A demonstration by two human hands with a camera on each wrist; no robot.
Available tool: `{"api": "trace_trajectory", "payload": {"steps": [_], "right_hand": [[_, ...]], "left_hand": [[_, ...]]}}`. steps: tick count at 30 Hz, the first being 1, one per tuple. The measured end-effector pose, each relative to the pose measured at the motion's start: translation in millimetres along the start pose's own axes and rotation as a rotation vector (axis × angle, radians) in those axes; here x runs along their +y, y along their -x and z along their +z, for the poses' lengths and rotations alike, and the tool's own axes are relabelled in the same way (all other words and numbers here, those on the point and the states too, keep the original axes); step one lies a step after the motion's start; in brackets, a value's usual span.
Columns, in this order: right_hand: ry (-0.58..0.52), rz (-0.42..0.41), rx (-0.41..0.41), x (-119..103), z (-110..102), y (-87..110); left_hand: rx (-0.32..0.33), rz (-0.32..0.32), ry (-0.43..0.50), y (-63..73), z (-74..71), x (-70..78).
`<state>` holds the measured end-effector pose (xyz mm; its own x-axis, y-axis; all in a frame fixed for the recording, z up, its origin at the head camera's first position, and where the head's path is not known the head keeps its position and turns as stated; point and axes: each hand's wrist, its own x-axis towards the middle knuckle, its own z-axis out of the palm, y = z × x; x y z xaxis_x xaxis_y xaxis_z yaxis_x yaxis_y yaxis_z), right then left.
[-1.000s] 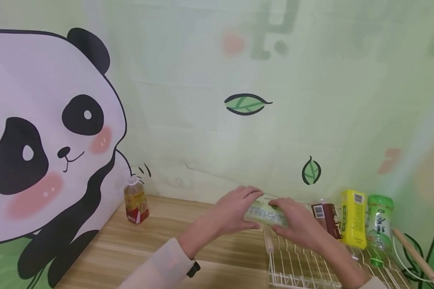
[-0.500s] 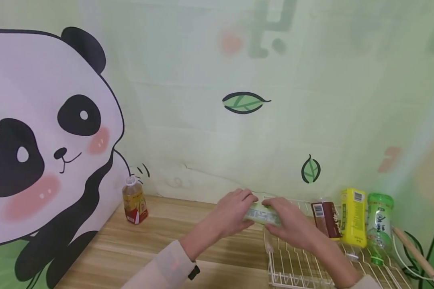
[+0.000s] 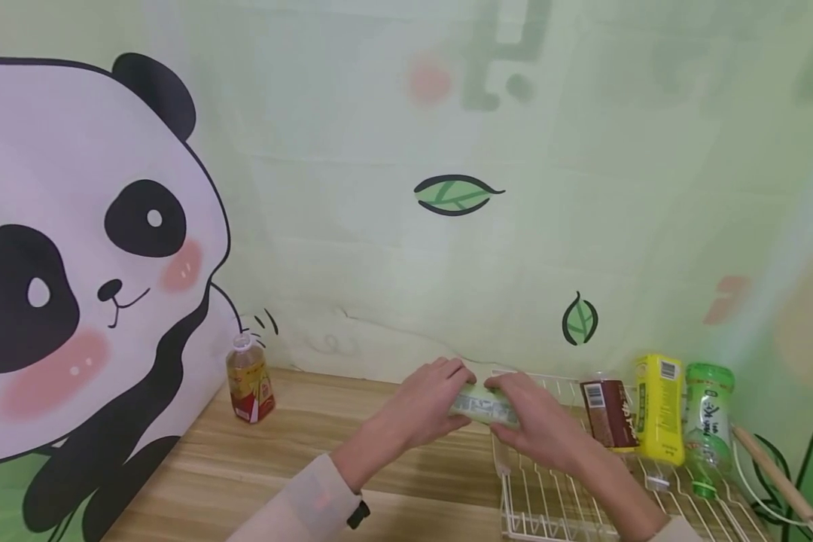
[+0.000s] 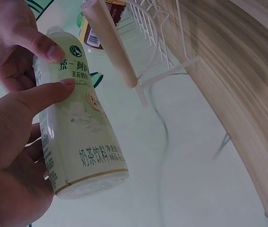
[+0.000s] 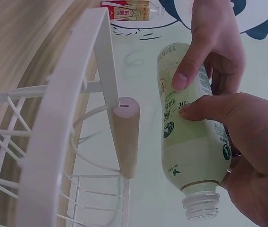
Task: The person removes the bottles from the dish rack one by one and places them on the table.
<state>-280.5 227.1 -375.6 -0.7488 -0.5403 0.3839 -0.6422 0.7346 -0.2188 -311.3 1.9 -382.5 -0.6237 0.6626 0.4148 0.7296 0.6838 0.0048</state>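
"奶茶饮料", "Milk" on pale-green bottle [image 4: 79, 125]

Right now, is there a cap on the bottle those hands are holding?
No, the right wrist view shows the bottle with bare screw threads at its mouth.

- Table [image 3: 406, 489] beneath the rack [image 5: 53, 118], wall [image 3: 352, 226] behind!
- Over in its right part, three bottles [image 3: 660, 414]!
- Near its left end, the held bottle [image 4: 84, 125].
- And well left of the rack, a lone bottle [image 3: 251, 384]!

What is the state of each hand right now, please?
Left hand: closed, holding the pale green bottle toward its base.
Right hand: closed, holding the same bottle nearer its neck.
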Motion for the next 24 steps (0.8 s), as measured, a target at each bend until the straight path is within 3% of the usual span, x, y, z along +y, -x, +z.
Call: {"api": "trace_trajectory", "payload": {"steps": [15, 24], "right_hand": [[0.048, -0.018, -0.002, -5.0, 8.7, 6.0], [0.099, -0.027, -0.008, -9.4, 8.3, 7.9]], "left_hand": [[-0.006, -0.009, 0.0, 8.2, 5.4, 1.8], [-0.017, -0.019, -0.045, 9.5, 5.6, 3.5]]}}
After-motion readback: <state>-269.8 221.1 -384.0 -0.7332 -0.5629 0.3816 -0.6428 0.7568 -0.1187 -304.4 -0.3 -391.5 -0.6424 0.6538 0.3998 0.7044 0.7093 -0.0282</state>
